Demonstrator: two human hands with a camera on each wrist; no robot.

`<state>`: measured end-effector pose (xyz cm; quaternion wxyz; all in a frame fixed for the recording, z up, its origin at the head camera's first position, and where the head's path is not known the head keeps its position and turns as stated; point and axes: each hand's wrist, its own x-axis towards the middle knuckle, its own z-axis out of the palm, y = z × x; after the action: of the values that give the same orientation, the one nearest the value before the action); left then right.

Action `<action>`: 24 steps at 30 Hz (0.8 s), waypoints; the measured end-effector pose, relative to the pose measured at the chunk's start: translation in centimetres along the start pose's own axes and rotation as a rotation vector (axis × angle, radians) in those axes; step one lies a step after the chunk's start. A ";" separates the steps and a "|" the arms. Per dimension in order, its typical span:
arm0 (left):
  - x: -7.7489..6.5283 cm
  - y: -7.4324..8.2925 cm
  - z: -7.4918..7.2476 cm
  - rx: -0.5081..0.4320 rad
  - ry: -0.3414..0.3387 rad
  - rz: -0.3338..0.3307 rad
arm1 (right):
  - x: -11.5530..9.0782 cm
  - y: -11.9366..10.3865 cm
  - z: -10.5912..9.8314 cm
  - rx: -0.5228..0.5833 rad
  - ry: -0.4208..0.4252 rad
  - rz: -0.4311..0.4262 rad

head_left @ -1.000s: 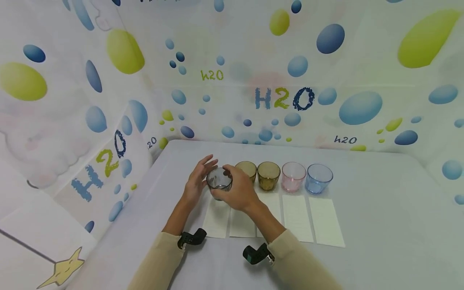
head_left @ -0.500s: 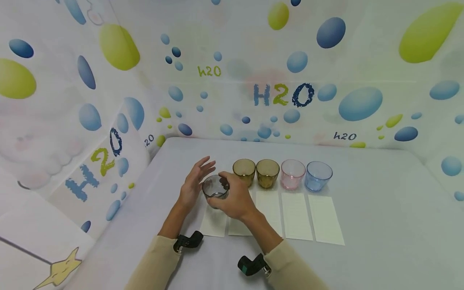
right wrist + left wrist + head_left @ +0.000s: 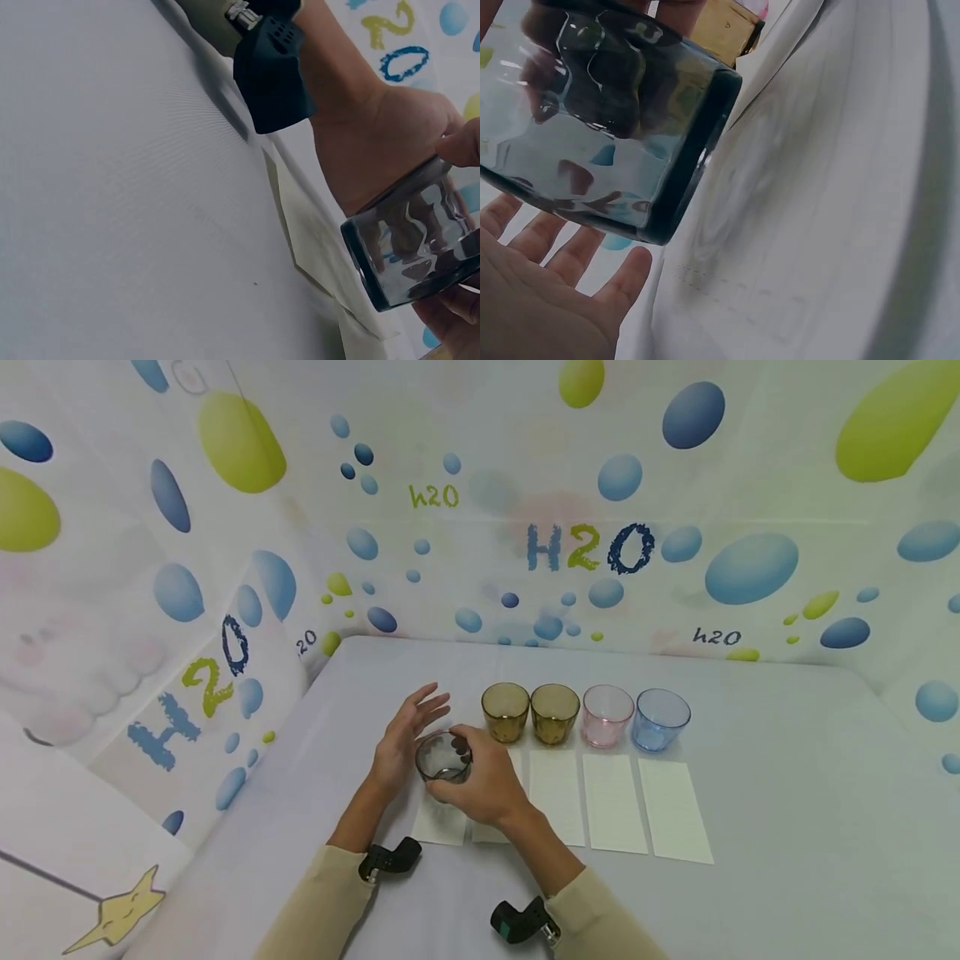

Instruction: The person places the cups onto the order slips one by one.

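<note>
A grey clear glass tumbler point(image 3: 442, 762) is held by my right hand point(image 3: 491, 783), its thumb and fingers curled round the side near the rim. In the left wrist view the grey tumbler point(image 3: 615, 112) appears tilted by the camera angle, its thick dark base close over the white surface. My left hand point(image 3: 396, 750) stands at the tumbler's left side with fingers spread and nearly straight. Below the tumbler lies the leftmost paper slip point(image 3: 438, 828), partly covered by it. The right wrist view shows the tumbler point(image 3: 412, 244) between both hands.
Behind and to the right, a row holds two amber tumblers point(image 3: 506, 714) point(image 3: 555, 717), a pink tumbler point(image 3: 607, 718) and a blue tumbler point(image 3: 660, 720). Several paper slips point(image 3: 615, 806) lie in front of them on the white table point(image 3: 787, 793). A patterned backdrop point(image 3: 487, 560) rises behind.
My right hand has brought the grey tumbler away from the left end of the row, toward me and slightly left, over the leftmost slip. My left hand stays beside it. The head view has tilted slightly.
</note>
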<state>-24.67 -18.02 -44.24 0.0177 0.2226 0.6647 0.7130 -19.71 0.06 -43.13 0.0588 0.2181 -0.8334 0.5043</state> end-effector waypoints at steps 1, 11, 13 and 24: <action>0.0 0.1 0.0 -0.001 0.002 -0.001 | 0.0 0.0 0.1 -0.005 -0.001 -0.003; -0.1 -0.1 0.1 0.008 -0.010 -0.014 | -0.3 0.4 0.6 -0.015 -0.013 0.003; -0.2 -0.1 0.1 0.013 -0.012 -0.010 | -0.3 0.4 0.6 -0.011 -0.014 0.005; -0.5 -0.7 -0.1 0.012 -0.028 0.017 | -0.5 0.7 0.5 0.027 -0.057 0.019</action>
<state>-24.43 -18.15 -45.01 0.0198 0.2383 0.6667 0.7059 -19.48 0.05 -44.10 0.0275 0.2252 -0.8298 0.5099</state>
